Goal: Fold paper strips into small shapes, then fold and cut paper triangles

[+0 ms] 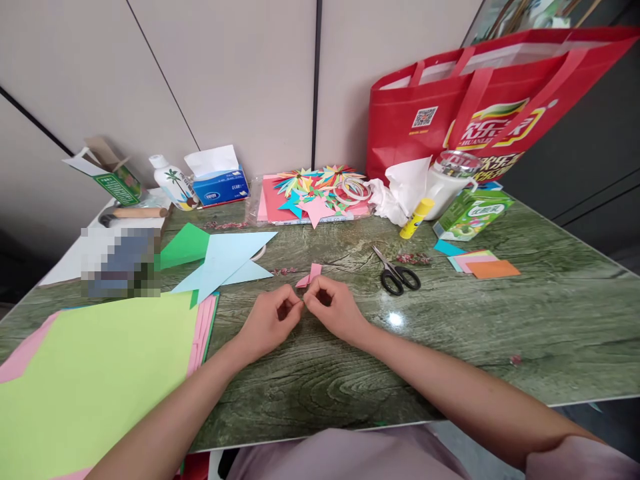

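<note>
My left hand (273, 317) and my right hand (335, 307) meet over the middle of the table, thumb and forefinger pinched on each. A tiny greenish bit shows where the fingertips come together; the fingers hide most of it, so I cannot tell what it is. Just beyond the fingertips lies a small folded pink paper piece (314, 273), partly covered by my right hand. Black-handled scissors (395, 272) rest to the right, blades pointing away. Left of my hands are light blue paper sheets (225, 257) and a green paper piece (186, 245), overlapping.
Yellow-green paper (110, 373) covers the left front. Small coloured paper strips (495, 269) lie right. Along the back stand a bottle (173, 183), a tissue pack (223, 187), paper stars (316, 210), a glue stick (417, 219), a mug (445, 190) and a red bag (405, 143). A hammer (135, 213) lies back left.
</note>
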Motion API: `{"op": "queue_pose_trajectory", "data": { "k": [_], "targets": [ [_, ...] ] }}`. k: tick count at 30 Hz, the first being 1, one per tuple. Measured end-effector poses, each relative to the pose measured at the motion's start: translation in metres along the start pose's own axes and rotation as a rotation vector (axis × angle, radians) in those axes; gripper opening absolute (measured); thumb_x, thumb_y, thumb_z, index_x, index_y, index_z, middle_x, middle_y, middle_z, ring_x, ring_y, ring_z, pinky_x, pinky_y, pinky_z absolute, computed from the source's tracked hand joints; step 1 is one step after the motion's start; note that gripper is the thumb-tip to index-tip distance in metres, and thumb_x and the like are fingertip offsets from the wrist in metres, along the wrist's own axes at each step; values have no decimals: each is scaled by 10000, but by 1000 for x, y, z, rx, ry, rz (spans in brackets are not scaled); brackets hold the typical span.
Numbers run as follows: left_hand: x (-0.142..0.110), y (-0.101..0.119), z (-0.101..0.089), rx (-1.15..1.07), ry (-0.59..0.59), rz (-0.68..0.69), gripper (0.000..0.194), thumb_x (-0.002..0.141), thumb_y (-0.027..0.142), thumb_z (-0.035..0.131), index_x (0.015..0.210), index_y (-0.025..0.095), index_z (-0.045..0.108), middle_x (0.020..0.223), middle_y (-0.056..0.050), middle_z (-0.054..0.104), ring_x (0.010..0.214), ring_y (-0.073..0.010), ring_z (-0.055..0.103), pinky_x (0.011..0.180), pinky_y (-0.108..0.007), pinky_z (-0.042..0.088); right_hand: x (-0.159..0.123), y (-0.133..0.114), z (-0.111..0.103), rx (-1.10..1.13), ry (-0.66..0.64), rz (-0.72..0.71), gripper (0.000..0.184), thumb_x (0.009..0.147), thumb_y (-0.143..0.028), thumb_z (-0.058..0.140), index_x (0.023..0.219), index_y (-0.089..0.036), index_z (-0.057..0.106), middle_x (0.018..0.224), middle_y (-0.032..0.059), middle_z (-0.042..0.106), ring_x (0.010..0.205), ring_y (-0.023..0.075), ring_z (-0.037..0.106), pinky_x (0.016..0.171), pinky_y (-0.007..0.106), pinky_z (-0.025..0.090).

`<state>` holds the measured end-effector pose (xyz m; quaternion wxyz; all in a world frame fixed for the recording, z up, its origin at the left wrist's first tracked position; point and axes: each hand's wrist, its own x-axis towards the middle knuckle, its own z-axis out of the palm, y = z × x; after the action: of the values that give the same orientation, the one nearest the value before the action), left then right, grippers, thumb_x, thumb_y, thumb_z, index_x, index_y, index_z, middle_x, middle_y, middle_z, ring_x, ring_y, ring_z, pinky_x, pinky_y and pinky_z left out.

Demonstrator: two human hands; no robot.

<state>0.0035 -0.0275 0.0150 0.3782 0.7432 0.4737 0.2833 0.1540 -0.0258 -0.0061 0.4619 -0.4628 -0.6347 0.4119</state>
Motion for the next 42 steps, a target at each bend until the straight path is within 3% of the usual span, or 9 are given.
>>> {"op": "queue_pose_trajectory", "data": {
  "k": [6, 10, 16, 20, 25, 27, 30, 35, 42],
  "targets": [
    [-2, -15, 2, 280, 6, 300, 139, 816, 190, 426, 683, 192, 466, 573, 45, 446, 499, -96, 387, 488, -226, 286, 5, 5, -1, 49, -71, 30, 162, 692, -153, 484, 542, -182, 430, 539, -46, 430, 521, 92, 382, 511, 214, 306],
    [0, -12, 1, 160, 28, 122, 164, 854, 275, 415, 716, 199, 463, 565, 46, 480, 488, -103, 415, 483, -225, 294, 5, 4, -1, 88, -48, 48, 162, 749, -216, 489, 596, -186, 447, 580, -38, 457, 542, 100, 417, 521, 220, 326],
    [3, -5, -2, -328, -123, -84, 253, 853, 390, 421, 682, 211, 368, 415, 105, 375, 352, -74, 346, 413, -199, 270, 0, 4, 1, -12, -43, -24, 152, 826, -289, 471, 712, -189, 487, 620, -27, 497, 562, 108, 455, 537, 228, 356],
    [4, -9, 1, -152, 10, -47, 229, 849, 352, 450, 683, 196, 430, 446, 87, 405, 381, -76, 365, 415, -204, 288, 1, 7, 2, 12, 15, -36, 120, 812, -288, 509, 756, -185, 533, 695, 1, 566, 637, 124, 509, 605, 250, 398],
    [4, -14, 2, 166, 218, 191, 73, 837, 254, 503, 842, 192, 540, 755, -8, 569, 670, -126, 544, 597, -253, 449, 4, 7, 1, 117, 284, 2, 105, 791, -288, 532, 813, -191, 498, 711, -3, 563, 635, 122, 524, 603, 248, 422],
    [4, -15, 2, 239, 202, 334, 103, 833, 194, 505, 918, 201, 564, 959, -62, 582, 925, -175, 555, 781, -333, 469, 6, 8, -1, 127, 402, 21, 97, 794, -282, 516, 808, -188, 497, 728, 4, 562, 656, 128, 535, 608, 250, 430],
    [4, -20, 4, 351, 128, 450, 202, 836, 139, 482, 997, 212, 580, 1233, -106, 503, 1224, -245, 385, 967, -474, 364, 10, 12, -5, 113, 477, 47, 108, 808, -254, 465, 853, -181, 531, 824, 41, 586, 729, 145, 551, 655, 269, 445],
    [7, -31, 7, 357, 53, 406, 275, 849, 132, 447, 1096, 188, 553, 1225, -105, 543, 1284, -249, 325, 1005, -505, 337, 12, 19, -8, 2, 475, 36, 140, 781, -190, 454, 841, -177, 580, 875, 60, 586, 765, 162, 539, 677, 293, 430],
    [7, -17, -3, 165, 358, 202, 277, 851, 153, 444, 1089, 210, 575, 1140, -68, 589, 1060, -192, 539, 933, -383, 427, 4, 5, -5, -52, 423, -162, 124, 764, -126, 488, 781, -198, 587, 878, 49, 559, 875, 181, 538, 745, 310, 439]
  ]
}}
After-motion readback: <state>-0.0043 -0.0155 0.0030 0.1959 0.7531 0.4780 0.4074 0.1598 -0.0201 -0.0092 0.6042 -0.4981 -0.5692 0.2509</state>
